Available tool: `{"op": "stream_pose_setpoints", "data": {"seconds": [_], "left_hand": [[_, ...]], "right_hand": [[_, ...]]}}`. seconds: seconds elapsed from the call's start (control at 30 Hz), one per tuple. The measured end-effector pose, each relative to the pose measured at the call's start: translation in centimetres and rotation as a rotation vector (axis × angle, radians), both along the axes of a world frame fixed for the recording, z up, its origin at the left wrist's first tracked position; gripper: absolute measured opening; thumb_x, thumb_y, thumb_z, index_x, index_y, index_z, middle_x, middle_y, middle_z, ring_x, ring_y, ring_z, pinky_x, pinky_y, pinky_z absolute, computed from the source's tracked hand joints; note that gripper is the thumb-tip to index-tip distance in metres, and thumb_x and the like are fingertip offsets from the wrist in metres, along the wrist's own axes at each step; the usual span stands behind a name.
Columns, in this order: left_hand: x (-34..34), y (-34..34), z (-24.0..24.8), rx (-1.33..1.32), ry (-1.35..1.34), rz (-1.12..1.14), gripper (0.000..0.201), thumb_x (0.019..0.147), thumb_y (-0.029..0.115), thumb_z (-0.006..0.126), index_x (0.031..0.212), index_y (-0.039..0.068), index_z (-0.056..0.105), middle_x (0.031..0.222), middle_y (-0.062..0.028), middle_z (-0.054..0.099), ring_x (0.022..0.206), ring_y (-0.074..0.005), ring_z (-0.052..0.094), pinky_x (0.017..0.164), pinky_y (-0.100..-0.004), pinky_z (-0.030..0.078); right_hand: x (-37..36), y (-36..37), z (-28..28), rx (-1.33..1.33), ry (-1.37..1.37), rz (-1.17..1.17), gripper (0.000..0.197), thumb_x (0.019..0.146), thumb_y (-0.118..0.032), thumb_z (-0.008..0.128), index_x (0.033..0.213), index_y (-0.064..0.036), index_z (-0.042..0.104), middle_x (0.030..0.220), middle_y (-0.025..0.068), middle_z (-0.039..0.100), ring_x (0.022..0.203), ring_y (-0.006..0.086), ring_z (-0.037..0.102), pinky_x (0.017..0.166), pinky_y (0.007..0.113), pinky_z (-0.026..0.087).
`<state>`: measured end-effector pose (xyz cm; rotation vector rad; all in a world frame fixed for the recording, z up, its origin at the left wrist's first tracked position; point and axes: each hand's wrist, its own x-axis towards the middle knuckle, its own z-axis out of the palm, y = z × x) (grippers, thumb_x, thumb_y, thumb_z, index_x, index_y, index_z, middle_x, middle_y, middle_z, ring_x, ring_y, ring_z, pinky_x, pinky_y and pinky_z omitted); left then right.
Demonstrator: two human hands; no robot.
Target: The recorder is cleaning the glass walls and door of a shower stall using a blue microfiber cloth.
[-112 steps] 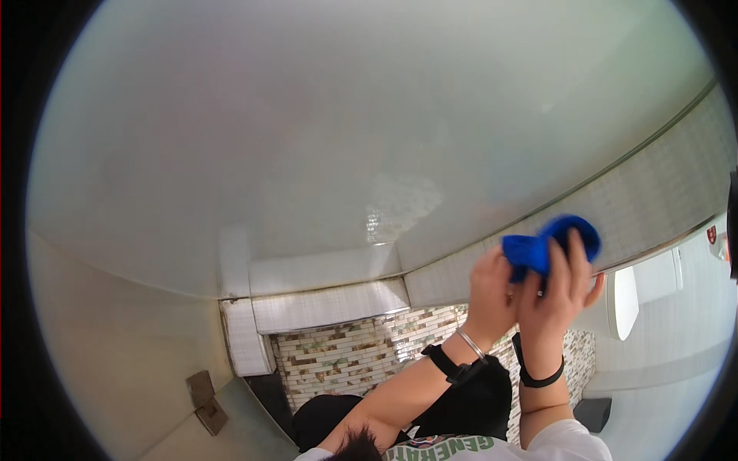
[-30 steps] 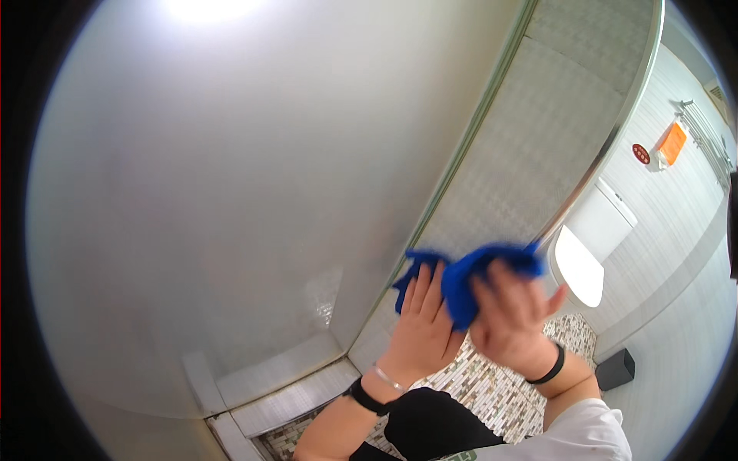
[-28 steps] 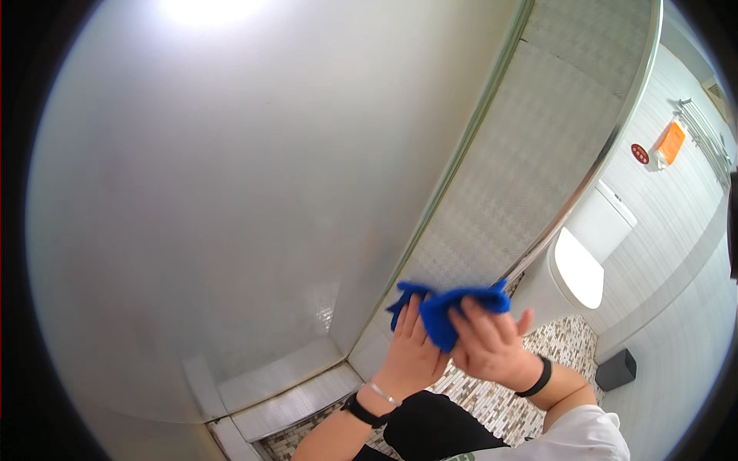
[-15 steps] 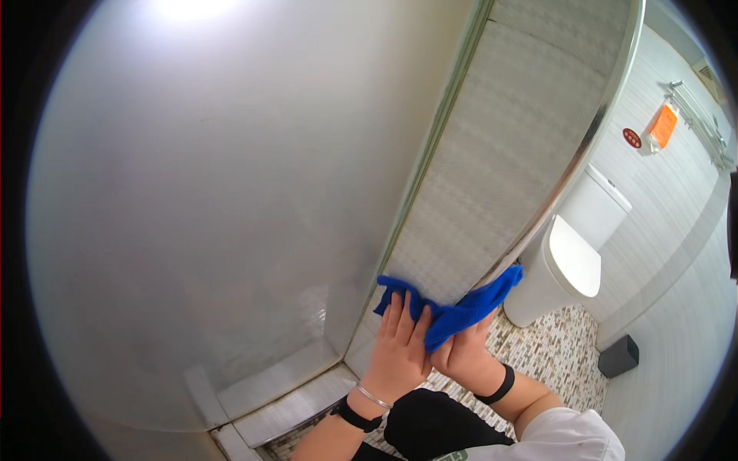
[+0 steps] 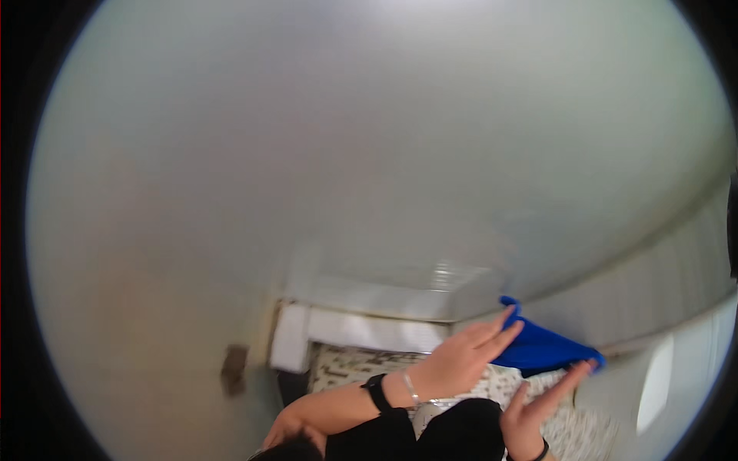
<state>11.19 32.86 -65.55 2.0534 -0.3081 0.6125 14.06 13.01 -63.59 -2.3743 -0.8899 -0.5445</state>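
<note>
A blue cloth [image 5: 542,347] is stretched between my two hands beside the foot of the tiled wall. At its left end, my left hand [image 5: 465,359] grips an upper corner, with the fingers reaching forward. My right hand [image 5: 532,419] has its fingertips on the cloth's right end, its index finger extended and thumb apart. The cloth hangs in a band between them, close to the wall tiles [image 5: 630,296]. Some blur softens the fingers, and the cloth hides part of the fingertips.
A frosted glass panel [image 5: 307,169] fills most of the view. Below it runs a white sill [image 5: 377,334] above a mosaic floor [image 5: 361,365]. A white toilet [image 5: 655,384] stands at the right, and my black-clothed knees [image 5: 469,426] are under my hands. A brown patch [image 5: 234,369] marks the lower left.
The view has swung left toward the glass panel. My hands, earlier close together pressing the cloth on the wall end, are now farther apart with the cloth spread between them.
</note>
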Motion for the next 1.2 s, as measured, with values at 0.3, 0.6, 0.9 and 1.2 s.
{"op": "stream_pose_setpoints", "data": {"seconds": [0.3, 0.6, 0.9, 1.2], "left_hand": [[-10.1, 4.3, 1.9, -0.054, -0.247, 0.536, 0.062, 0.072, -0.009, 0.049, 0.133, -0.003, 0.047, 0.137, -0.0278, 0.042, 0.095, -0.0353, 0.054, 0.086, -0.0400, 0.044], [-19.1, 8.3, 1.1, -0.081, -0.187, 1.314, 0.058, 0.071, -0.003, 0.050, 0.128, -0.008, 0.050, 0.128, -0.0302, 0.049, 0.108, -0.0375, 0.056, 0.095, -0.0410, 0.043], [-22.3, 8.0, 2.4, 0.141, -0.216, 1.627, 0.070, 0.071, 0.007, 0.053, 0.136, -0.013, 0.036, 0.139, -0.0357, 0.030, 0.123, -0.0419, 0.040, 0.103, -0.0442, 0.033], [-21.4, 9.6, -4.5, 0.453, 0.276, 1.812, 0.070, 0.083, 0.013, 0.051, 0.142, -0.011, 0.022, 0.145, -0.0356, 0.020, 0.123, -0.0444, 0.032, 0.102, -0.0491, 0.022]], "right_hand": [[-1.8, 14.0, 0.6, 0.229, 0.757, 0.863, 0.063, 0.091, -0.010, 0.046, 0.144, 0.0100, 0.017, 0.140, 0.0248, 0.037, 0.130, 0.0324, 0.039, 0.108, 0.041, 0.029], [-8.3, 28.9, -2.7, 0.056, 1.977, 0.974, 0.045, 0.098, -0.018, 0.051, 0.140, -0.0042, 0.040, 0.098, 0.0039, 0.060, 0.079, 0.0091, 0.053, 0.074, 0.025, 0.046], [-13.6, 35.7, 0.2, 0.382, 1.518, 1.170, 0.024, 0.092, -0.017, 0.057, 0.111, -0.0032, 0.062, 0.086, 0.0021, 0.060, 0.079, 0.0111, 0.055, 0.074, 0.027, 0.046], [-15.9, 39.0, -9.4, 0.545, 0.410, 1.135, 0.055, 0.080, -0.023, 0.064, 0.131, -0.0040, 0.052, 0.137, 0.0233, 0.038, 0.128, 0.0430, 0.033, 0.107, 0.056, 0.023]]}}
